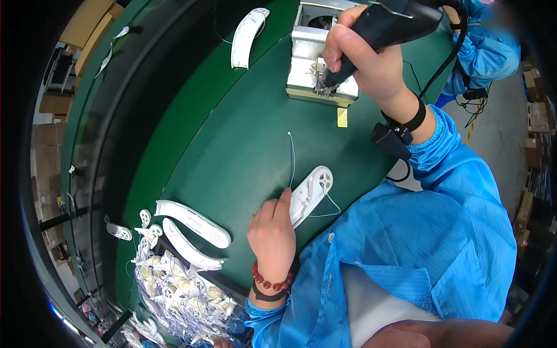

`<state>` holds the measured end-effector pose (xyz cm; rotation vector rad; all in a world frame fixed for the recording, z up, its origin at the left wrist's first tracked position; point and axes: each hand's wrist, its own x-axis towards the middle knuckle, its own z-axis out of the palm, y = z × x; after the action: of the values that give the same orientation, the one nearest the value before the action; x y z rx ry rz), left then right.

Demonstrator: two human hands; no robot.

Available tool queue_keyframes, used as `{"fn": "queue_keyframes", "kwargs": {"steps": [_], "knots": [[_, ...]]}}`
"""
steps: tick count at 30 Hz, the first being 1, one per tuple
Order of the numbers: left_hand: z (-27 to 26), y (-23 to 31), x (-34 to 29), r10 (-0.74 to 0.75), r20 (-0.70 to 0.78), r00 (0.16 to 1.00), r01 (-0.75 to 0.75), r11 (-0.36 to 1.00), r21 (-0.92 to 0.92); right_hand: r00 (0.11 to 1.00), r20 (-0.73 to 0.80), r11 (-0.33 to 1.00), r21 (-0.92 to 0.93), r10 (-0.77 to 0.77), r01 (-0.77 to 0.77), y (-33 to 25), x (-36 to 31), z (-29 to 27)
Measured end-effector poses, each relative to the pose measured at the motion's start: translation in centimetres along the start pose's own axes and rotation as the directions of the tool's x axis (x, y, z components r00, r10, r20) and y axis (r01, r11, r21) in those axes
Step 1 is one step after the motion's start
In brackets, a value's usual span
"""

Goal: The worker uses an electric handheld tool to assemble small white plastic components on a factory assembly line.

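Note:
My right hand (374, 66) is wrapped round a black electric screwdriver (397, 26). The tool slants down and its tip meets the front of a boxy metal screw feeder (306, 49) at the far side of the table. Nearer to me, my left hand (271, 235) has its fingers closed on the left edge of a long white plastic housing (308, 194) with a round, spoked end. A thin wire (292, 153) runs away from the fingertips, and another loops off the housing's right side. The left thumb is hidden.
A pile of white parts with tangled wires (185, 296) lies at lower left, beside two curved white shells (194, 223). Another curved shell (249, 37) rests at the far left of the feeder. A yellow tag (342, 118) sits before the feeder. Another person's blue sleeve (487, 49) shows at upper right.

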<state>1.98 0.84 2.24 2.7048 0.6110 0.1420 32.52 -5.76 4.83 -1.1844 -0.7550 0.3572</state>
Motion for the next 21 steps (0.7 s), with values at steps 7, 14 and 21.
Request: {"fn": "queue_keyframes", "kwargs": {"steps": [7, 14, 21], "knots": [[2.6, -0.2, 1.2, -0.077, -0.033, 0.996, 0.074, 0.992, -0.098, 1.0, -0.011, 0.999, 0.046, 0.006, -0.006, -0.1, 0.0, -0.1], [3.0, -0.9, 1.4, -0.094, -0.074, 0.993, 0.073, 0.966, -0.246, 1.0, 0.007, 0.996, 0.084, -0.018, 0.017, 0.1, 0.3, 0.0], [2.7, -0.6, 1.5, -0.068, -0.091, 0.994, 0.045, 0.971, -0.235, 1.0, 0.0, 0.999, 0.044, 0.002, -0.002, 0.0, 0.2, 0.2]]}}
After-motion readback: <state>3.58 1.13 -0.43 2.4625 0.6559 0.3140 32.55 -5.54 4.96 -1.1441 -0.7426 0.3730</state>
